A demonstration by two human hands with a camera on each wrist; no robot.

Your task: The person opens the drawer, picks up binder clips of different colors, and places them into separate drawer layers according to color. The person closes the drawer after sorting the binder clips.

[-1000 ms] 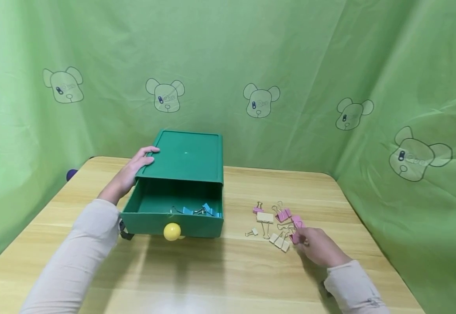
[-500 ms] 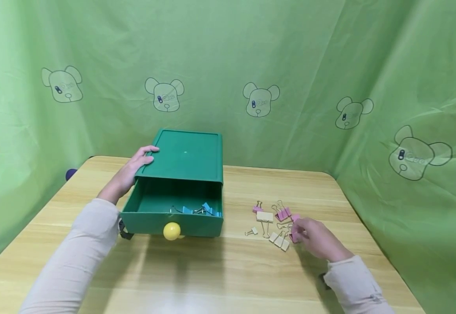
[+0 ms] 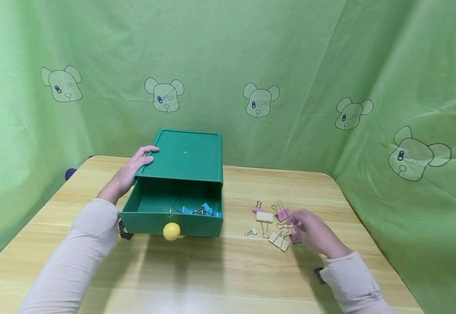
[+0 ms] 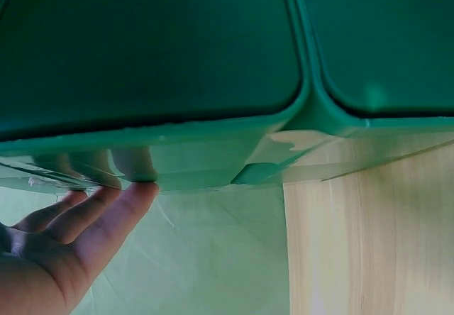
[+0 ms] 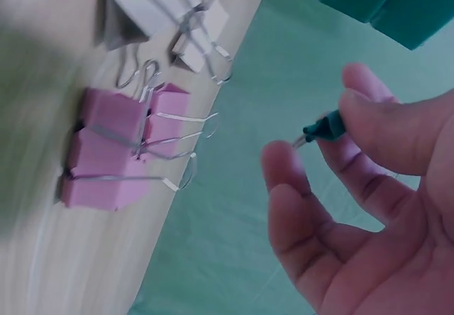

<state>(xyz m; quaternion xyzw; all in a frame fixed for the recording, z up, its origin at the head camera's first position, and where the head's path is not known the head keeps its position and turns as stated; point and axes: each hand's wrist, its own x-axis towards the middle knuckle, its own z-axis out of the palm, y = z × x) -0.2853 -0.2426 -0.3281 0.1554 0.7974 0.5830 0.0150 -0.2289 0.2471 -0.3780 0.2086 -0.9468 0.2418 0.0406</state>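
My right hand [image 3: 312,231] pinches a small dark teal binder clip [image 5: 328,127] between thumb and finger, just over the loose clips on the table. Beneath it lie pink binder clips [image 5: 106,152] with their wire handles up, one partly hidden by the hand. Cream binder clips [image 3: 279,242] lie just left of them. On the left, my left hand [image 3: 129,170] rests with extended fingers against the side of a green drawer box [image 3: 184,155]. Its drawer [image 3: 145,223], with a yellow ball knob [image 3: 171,231], is pulled out. Blue binder clips [image 3: 208,210] sit inside, near the front.
The wooden table [image 3: 251,279] has a rounded far edge. A green curtain [image 3: 220,52] printed with bear heads hangs behind it and on both sides. A larger cream clip [image 3: 265,217] and a small pink clip [image 3: 257,208] lie toward the box.
The right hand has risen and shifted slightly away from me, off the pink clips, with the small teal clip between its fingers. The left hand and the box have stayed put.
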